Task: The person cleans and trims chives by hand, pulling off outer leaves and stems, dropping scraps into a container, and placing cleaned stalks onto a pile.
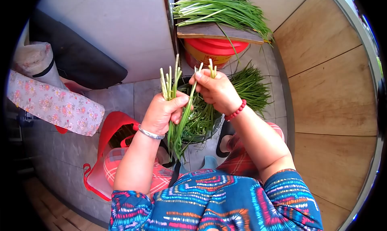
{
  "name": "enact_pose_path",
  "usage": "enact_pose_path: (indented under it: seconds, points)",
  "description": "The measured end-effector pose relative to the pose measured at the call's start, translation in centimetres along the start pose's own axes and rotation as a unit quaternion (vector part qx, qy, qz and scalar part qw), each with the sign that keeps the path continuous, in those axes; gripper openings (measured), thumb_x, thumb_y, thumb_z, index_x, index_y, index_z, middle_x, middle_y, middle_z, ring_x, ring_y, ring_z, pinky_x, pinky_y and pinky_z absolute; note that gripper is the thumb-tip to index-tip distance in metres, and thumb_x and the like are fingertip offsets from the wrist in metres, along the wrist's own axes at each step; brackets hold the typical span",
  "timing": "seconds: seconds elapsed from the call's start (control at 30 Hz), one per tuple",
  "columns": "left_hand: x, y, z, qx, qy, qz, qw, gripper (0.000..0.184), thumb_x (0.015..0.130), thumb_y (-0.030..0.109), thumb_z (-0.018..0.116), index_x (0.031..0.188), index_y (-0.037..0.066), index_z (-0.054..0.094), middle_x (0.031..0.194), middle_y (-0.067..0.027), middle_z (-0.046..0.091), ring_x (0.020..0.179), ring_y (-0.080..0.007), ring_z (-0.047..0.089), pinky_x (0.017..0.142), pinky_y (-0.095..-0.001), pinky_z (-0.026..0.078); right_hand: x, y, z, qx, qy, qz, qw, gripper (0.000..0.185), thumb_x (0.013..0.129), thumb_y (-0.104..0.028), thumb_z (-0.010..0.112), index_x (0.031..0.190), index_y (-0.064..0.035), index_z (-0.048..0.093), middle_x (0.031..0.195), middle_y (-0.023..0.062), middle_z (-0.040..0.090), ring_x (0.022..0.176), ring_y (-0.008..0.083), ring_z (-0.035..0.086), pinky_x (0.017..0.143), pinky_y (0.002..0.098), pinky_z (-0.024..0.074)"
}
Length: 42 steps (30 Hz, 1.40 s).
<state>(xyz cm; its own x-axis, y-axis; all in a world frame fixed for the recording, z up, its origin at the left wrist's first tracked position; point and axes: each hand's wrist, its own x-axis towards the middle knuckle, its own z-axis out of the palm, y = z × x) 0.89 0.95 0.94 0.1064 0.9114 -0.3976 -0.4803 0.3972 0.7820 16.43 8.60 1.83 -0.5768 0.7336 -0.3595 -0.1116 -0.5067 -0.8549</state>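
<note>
My left hand [163, 110], with a silver bangle at the wrist, is closed round a small bunch of garlic chives [175, 136]. Their pale stem ends point up and the green leaves hang below the fist. Fingers pinched, my right hand [217, 88] grips a few chive stalks, whose cut ends stick up above it. One stalk slants between the two hands. Beneath them is a dark basin [197, 140] with loose green leaves and scraps [197, 124], partly hidden by my hands. To the right of the basin spreads another heap of chives [252, 88].
A large pile of chives [219, 10] lies on a wooden board [217, 31] atop a red bucket [215, 49]. At left are an open red bag [117, 130] and a flowered roll [56, 104]. Wooden panels [328, 94] stand along the right.
</note>
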Motion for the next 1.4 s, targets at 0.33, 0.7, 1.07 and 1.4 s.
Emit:
enact_pose_path:
  seconds: [0.33,0.7,1.07,1.4]
  points:
    - [0.2,1.5,-2.1,0.015,0.030,0.035,0.999,0.012,0.076,0.013,0.058,0.081,0.002,0.055,0.069,-0.0072,0.056,0.039,-0.0047,0.038,0.036,-0.0190,0.032,-0.1,-1.5,-2.5,0.051,0.026,-0.046,0.997,0.016,0.084,-0.020,0.048,0.083,-0.0046,0.052,0.062,-0.0029,0.049,0.039,0.0006,0.025,0.034,0.0145,0.0175]
    - [-0.1,2.5,-3.4,0.014,0.065,0.080,0.995,0.008,0.077,0.013,0.056,0.077,0.005,0.052,0.066,-0.0037,0.053,0.039,-0.0046,0.036,0.036,-0.0192,0.030,0.0,-2.2,-4.1,0.115,0.033,-0.071,0.990,0.017,0.085,-0.021,0.047,0.084,-0.0054,0.054,0.063,-0.0025,0.049,0.040,0.0014,0.025,0.035,0.0144,0.0192]
    - [0.0,2.6,-3.9,-0.107,-0.002,0.040,0.993,0.011,0.078,0.017,0.050,0.083,0.007,0.050,0.066,-0.0074,0.053,0.041,-0.0083,0.040,0.037,-0.0217,0.032,0.2,-2.5,-4.4,0.162,0.026,-0.085,0.983,0.026,0.087,-0.026,0.041,0.071,-0.0071,0.047,0.068,0.0028,0.052,0.045,0.0066,0.040,0.039,0.0191,0.0348]
    - [0.1,0.5,-1.4,-0.060,-0.062,-0.008,0.996,0.016,0.075,0.016,0.051,0.088,0.007,0.047,0.065,-0.0076,0.049,0.046,-0.0116,0.042,0.040,-0.0229,0.034,-0.5,-0.3,-0.1,0.034,-0.031,-0.056,0.997,0.026,0.078,-0.020,0.060,0.100,-0.0076,0.052,0.061,-0.0062,0.040,0.042,0.0007,0.026,0.036,0.0161,0.0192]
